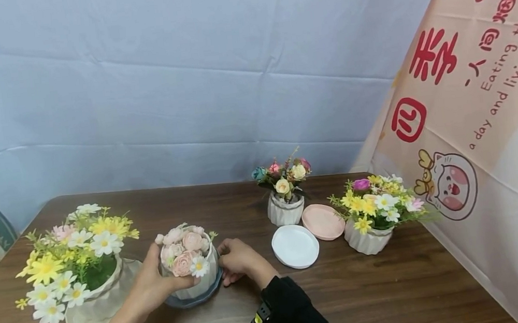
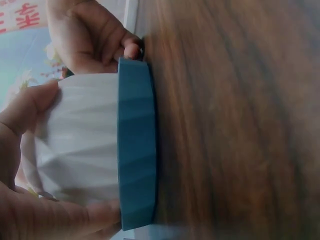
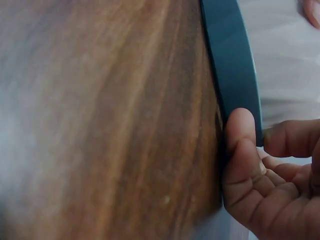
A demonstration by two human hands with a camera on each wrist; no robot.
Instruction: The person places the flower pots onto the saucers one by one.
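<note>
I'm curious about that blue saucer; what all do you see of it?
The blue saucer is a shallow, smooth dish with a faceted outer wall, perhaps ceramic or plastic. It sits right side up on the brown table, with the white pot standing in it. The right hand pinches its edge.

From above, the head view faces forward and down across the table (image 1: pixel 370 296) to a pale blue cloth (image 1: pixel 187 95). Both wrist views, turned sideways, look from low and close, sharing the blue saucer (image 2: pixel 137 145) and right fingers (image 3: pixel 239 170); the blurry right one seems nearest.
</note>
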